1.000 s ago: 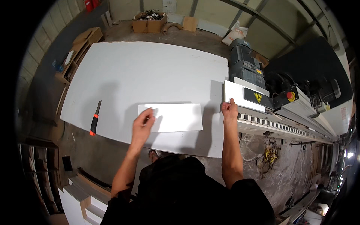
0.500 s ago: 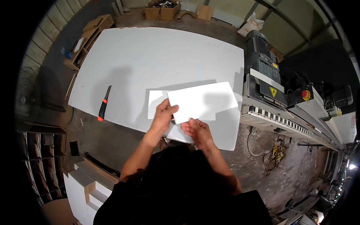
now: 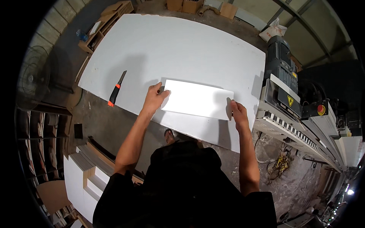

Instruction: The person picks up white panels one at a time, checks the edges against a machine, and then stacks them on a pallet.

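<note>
A white rectangular panel (image 3: 197,99) lies lengthwise between my hands, over the near part of a large white tabletop board (image 3: 182,49). My left hand (image 3: 155,98) grips its left end, thumb on the upper side. At the opposite end, my right hand (image 3: 239,114) closes on the short edge with thumb and fingers. Only one panel shows; whether another lies directly beneath it I cannot tell. To the left, a knife (image 3: 117,89) with a black and orange handle rests on the board, blade pointing away from me.
A grey machine (image 3: 283,62) with a warning sign and a red button (image 3: 321,110) stands along the right side. Shelving (image 3: 43,140) and stacked white panels (image 3: 74,178) are at the lower left. A fan (image 3: 32,78) is at the far left; cardboard boxes (image 3: 192,5) stand behind the board.
My hands have spread from the panel's near left corner to its two ends. The tilted panel has come into line, and the second panel beneath is no longer visible. The view has shifted.
</note>
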